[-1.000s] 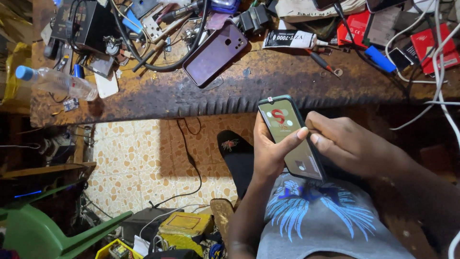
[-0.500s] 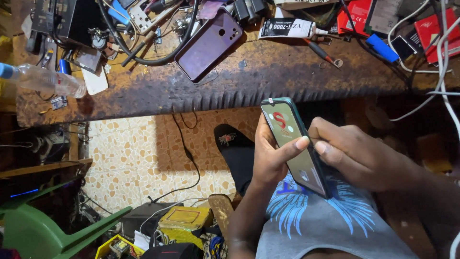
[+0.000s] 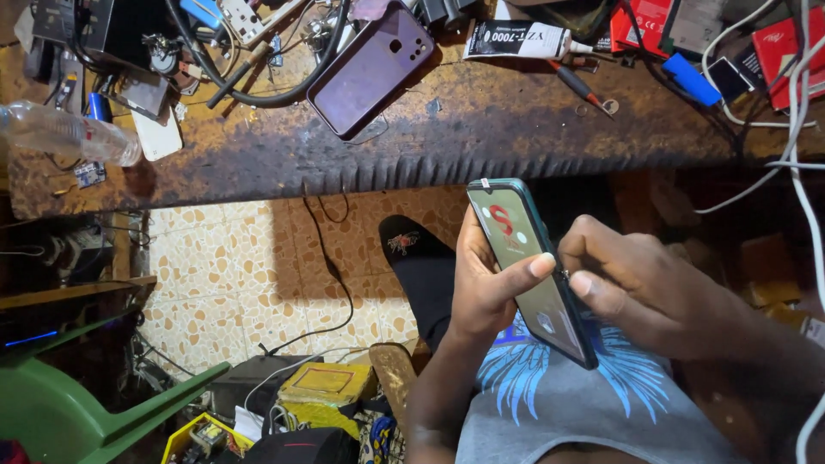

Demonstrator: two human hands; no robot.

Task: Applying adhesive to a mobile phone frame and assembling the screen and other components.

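Note:
My left hand (image 3: 485,288) grips a dark teal smartphone (image 3: 526,275) from below, thumb lying across its lit screen, which shows a red mark near the top. My right hand (image 3: 653,292) is pinched against the phone's right edge, thumb and forefinger touching the side as if holding something tiny that I cannot make out. The phone hangs over my lap, below the front edge of a worn brown workbench (image 3: 481,137).
On the bench lie a purple phone (image 3: 371,67) face down, a glue tube (image 3: 524,39), a screwdriver (image 3: 577,84), a plastic bottle (image 3: 64,131), cables and red boxes (image 3: 786,47). White cables (image 3: 803,180) hang at right. A green chair (image 3: 86,404) and a yellow box (image 3: 326,387) stand on the patterned floor.
The view has shifted, so the bench sits higher in frame. The phone stays in my left hand; my right fingers have closed into a pinch on its right edge.

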